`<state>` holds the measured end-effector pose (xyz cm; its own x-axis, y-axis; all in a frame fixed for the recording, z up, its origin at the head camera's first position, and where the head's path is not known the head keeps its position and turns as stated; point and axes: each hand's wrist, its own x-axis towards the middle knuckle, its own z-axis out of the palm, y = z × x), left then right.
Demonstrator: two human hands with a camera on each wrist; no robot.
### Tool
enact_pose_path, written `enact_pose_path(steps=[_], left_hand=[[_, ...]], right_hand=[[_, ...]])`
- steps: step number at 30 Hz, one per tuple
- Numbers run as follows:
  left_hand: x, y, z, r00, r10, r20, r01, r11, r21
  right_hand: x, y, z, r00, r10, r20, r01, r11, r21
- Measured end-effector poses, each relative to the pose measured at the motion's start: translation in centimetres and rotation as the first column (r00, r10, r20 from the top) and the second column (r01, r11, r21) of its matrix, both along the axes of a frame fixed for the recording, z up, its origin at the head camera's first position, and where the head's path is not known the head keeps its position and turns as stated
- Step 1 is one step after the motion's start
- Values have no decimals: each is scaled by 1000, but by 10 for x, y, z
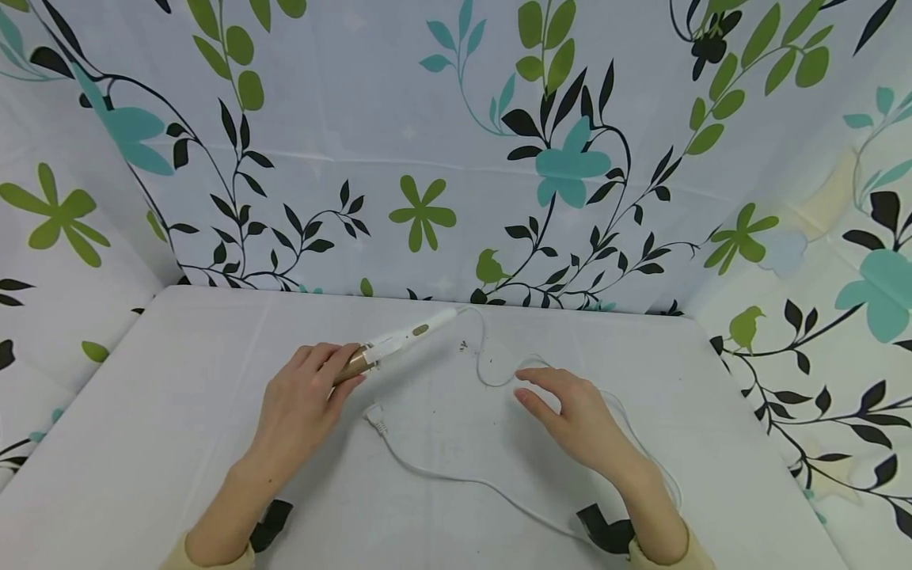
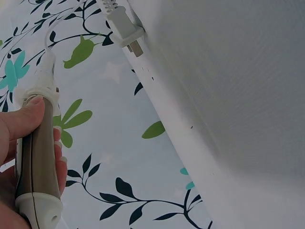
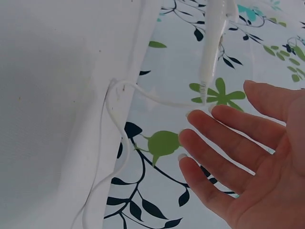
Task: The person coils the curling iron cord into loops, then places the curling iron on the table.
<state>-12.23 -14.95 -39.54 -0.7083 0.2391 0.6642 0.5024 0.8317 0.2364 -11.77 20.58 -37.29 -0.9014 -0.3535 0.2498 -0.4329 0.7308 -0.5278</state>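
Note:
A white and gold curling iron (image 1: 400, 340) is in my left hand (image 1: 302, 400), which grips it round the gold barrel. In the left wrist view the thumb lies along that barrel (image 2: 43, 152) and fingertips show on its other side. The white handle points away toward the back edge of the table, and a thin white cord (image 1: 482, 348) leaves its end. Beside that cord my right hand (image 1: 580, 419) hovers with fingers spread loosely and nothing held. Seen from the right wrist, its palm (image 3: 267, 191) faces up the view, fingertips close to the cord's end of the handle (image 3: 209, 57).
The cord loops over the white table (image 1: 178, 412) and passes by the right forearm. Its two-pin plug (image 1: 374, 416) lies between the hands. Small dark specks (image 1: 463, 346) dot the tabletop near the back. A leaf-patterned curtain (image 1: 342, 142) stands behind and at both sides.

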Motion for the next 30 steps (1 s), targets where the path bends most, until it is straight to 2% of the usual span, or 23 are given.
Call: enact_pose_path(steps=[6,10,18,24,30], left_hand=[[-1,0,3,998,-18,-60,18,1000,6],[0,0,5,996,-55,-69,56,998,12],[1,2,9,989,-125,-80,125,992,-8],[6,5,16,983,-175,-48,175,985,7],[10,8,20,980,-199,-20,199,980,22]], right_hand=[[3,-3,1,997,-17,-76,15,1000,-24],[5,-7,1,995,-20,-97,16,999,-35],[8,-17,-2,1000,-17,20,16,1000,25],[8,-21,-8,987,-16,158,-2,994,113],[8,-21,-13,976,45,215,-81,983,163]])
